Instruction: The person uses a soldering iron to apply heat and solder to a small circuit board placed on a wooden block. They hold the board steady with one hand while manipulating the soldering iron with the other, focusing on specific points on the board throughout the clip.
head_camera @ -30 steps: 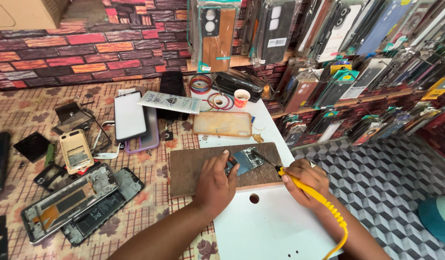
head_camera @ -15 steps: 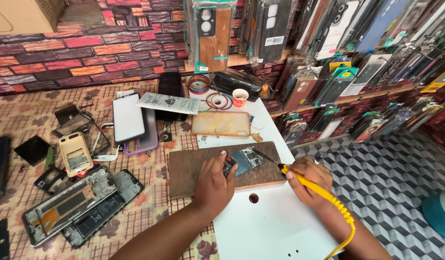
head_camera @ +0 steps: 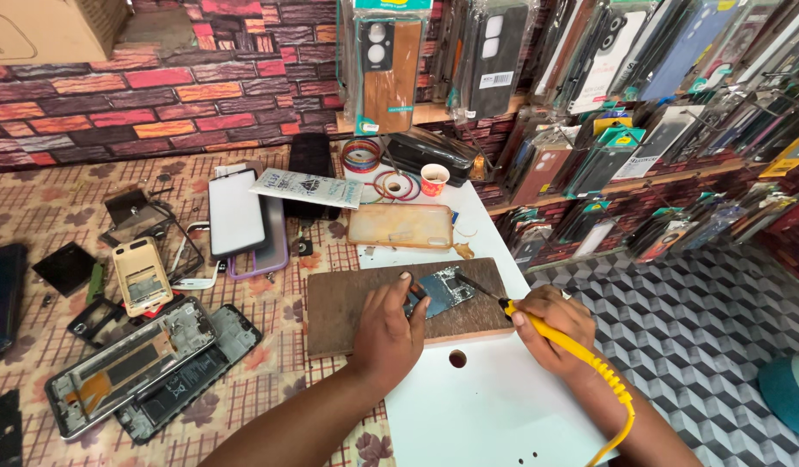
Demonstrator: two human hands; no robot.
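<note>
While my left hand pinned the small blue circuit board on the brown wooden board, my right hand gripped the yellow-handled soldering iron; the white bench met a painted-brick wall, packaged phone cases hanging alongside.

one wooden board, one circuit board, one yellow soldering iron, one paper cup, one clear phone case, two opened phone frames at lower left.
</note>
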